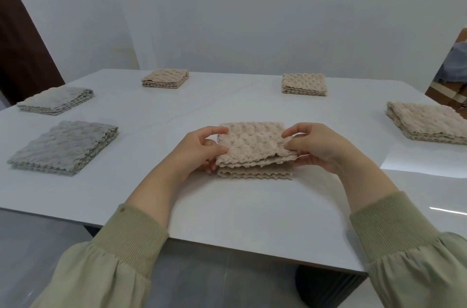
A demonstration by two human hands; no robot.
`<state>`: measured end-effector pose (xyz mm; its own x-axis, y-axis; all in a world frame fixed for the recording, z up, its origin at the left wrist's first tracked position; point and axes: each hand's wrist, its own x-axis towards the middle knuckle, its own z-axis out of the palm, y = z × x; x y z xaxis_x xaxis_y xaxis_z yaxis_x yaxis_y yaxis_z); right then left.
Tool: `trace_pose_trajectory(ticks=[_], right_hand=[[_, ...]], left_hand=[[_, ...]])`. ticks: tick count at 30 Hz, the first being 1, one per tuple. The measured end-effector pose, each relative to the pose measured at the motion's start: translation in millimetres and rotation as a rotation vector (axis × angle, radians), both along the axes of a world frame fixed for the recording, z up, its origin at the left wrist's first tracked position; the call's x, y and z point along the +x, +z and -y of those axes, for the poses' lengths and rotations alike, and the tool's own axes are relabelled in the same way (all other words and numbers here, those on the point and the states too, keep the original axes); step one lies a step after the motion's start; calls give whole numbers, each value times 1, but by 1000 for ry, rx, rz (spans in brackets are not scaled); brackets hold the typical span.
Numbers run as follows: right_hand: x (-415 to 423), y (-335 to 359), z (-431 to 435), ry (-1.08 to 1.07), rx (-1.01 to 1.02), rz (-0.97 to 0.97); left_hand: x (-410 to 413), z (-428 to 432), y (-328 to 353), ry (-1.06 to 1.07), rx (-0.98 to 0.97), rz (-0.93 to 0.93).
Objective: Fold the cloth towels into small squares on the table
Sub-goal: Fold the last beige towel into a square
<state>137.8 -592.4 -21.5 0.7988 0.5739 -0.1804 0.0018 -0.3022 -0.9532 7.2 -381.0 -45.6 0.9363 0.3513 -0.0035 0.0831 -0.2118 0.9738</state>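
A beige bumpy cloth towel (254,148) lies folded in the middle of the white table (252,211). Its upper layers are lifted a little off the lower layers at the near edge. My left hand (199,153) pinches the towel's left side between thumb and fingers. My right hand (321,147) pinches its right side the same way. Both wrists reach in from the near table edge in green sleeves.
Folded towels lie around the table: two grey ones at left (64,147) (56,100), beige ones at the back left (166,77), back right (304,83) and far right (429,125). A white wall stands behind, and the table's near edge runs diagonally.
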Motion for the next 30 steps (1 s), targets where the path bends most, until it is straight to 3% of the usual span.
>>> trace_pose_trajectory(ticks=[11, 15, 18, 20, 24, 27, 30], right_hand=[[-1, -4, -3, 11, -163, 123], [-4, -8, -6, 67, -326, 275], [-6, -8, -7, 91, -352, 354], [-7, -8, -6, 100, -358, 408], [-8, -3, -4, 68, -364, 525], [-8, 4, 5, 92, -333, 548], [-8, 5, 12, 218, -437, 557]], left_hand=[[1, 1, -3, 32, 185, -47], [3, 2, -9, 132, 479, -22], [7, 5, -13, 288, 852, 191], [12, 9, -15, 167, 944, 332], [17, 21, -22, -103, 1023, 286], [17, 22, -27, -115, 1017, 261], [16, 20, -28, -95, 975, 243]])
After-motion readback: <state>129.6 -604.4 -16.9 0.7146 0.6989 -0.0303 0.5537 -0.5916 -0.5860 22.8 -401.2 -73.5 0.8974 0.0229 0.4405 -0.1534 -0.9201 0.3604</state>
